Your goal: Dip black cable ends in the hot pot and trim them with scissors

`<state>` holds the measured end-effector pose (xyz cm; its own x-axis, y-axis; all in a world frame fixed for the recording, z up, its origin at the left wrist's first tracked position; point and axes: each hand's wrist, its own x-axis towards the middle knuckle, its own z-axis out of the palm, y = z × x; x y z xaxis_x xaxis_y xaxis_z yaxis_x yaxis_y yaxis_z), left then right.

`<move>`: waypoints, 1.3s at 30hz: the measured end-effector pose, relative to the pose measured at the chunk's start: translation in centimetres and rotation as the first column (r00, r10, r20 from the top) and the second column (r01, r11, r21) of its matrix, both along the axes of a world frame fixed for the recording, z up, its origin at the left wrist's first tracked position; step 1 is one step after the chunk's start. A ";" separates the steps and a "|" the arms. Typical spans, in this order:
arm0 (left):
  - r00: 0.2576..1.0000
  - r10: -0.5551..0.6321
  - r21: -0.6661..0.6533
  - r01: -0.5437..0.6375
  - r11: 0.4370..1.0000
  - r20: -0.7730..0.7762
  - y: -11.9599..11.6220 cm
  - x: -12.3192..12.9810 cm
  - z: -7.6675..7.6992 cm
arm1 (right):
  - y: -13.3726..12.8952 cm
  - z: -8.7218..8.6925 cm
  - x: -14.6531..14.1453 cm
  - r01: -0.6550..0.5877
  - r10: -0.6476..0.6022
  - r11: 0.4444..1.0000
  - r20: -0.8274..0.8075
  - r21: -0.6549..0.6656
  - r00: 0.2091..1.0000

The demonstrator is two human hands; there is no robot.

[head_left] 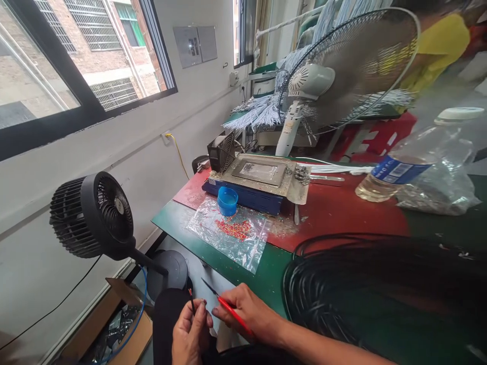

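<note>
Head view: two bare hands work over a dark-clothed lap, just short of the near edge of a green and red counter point(171, 219). The left hand point(187, 332) has its fingers closed in a pinch on a thin black cable point(192, 304), its short orange end showing above them. The right hand point(249, 302), its fingers wrapped around a red-handled tool point(233, 312), is beside it on the right.

The cable is nearly upright, its top leaning slightly left. The tool slants across, its handle toward the lower right and its dark, narrow point toward the upper left. That point lies to the right of the cable's orange end and a little higher, with a clear gap between. The left hand is the nearer to the orange end, since it holds the cable just below. Which of the two reaches farther from the body cannot be told.

A coil point(304, 291) of black cable lies along the near edge, right of the hands. Toward the counter's left corner, a clear bag point(253, 257) carries red bits point(239, 230) and touches a blue cup point(227, 204).
</note>
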<state>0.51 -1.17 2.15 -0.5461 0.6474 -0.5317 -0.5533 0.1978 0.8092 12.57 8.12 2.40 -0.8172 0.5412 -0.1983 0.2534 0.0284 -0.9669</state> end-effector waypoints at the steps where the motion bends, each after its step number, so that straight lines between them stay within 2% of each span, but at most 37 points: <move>1: 0.999 0.003 0.015 -0.004 1.000 0.055 -0.1 0.2 0.0 | 0.1 0.1 0.0 -0.009 0.001 0.992 -0.062 -0.128 0.998; 4: 0.990 -0.026 0.018 0.024 1.000 0.138 -0.3 1.0 0.2 | 0.3 0.2 -0.2 -0.055 -0.026 0.910 -0.190 -0.411 0.981; 7: 0.991 -0.030 -0.009 0.032 0.999 0.128 -0.5 1.6 0.6 | 0.4 0.3 -0.2 -0.063 -0.062 0.863 -0.230 -0.501 0.971; 16: 1.000 -0.002 0.001 0.002 1.000 0.020 -0.1 2.0 1.0 | 0.4 1.0 0.1 -0.122 -0.020 0.849 -0.262 -0.515 0.965; 23: 0.996 -0.030 -0.017 0.031 0.999 0.080 -0.1 2.0 1.0 | 0.5 1.3 0.1 -0.097 -0.033 0.836 -0.226 -0.540 0.974; 28: 0.988 -0.049 0.004 0.049 0.999 0.144 -0.2 1.8 0.6 | 0.5 1.0 0.1 -0.173 0.037 0.815 -0.248 -0.552 0.968; 32: 0.976 -0.091 0.034 0.086 0.996 0.197 -0.1 1.7 0.7 | 0.5 1.1 0.2 -0.205 0.040 0.783 -0.281 -0.587 0.959; 39: 0.973 -0.176 0.034 0.172 0.984 0.151 -0.3 1.3 0.9 | 0.6 1.7 0.4 -0.198 0.051 0.739 -0.240 -0.644 0.970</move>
<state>1.81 -1.45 3.07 -0.3374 0.7366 -0.5861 -0.6293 0.2866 0.7224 12.98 8.69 4.13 -0.9280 0.2255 -0.2967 0.1005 -0.6152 -0.7819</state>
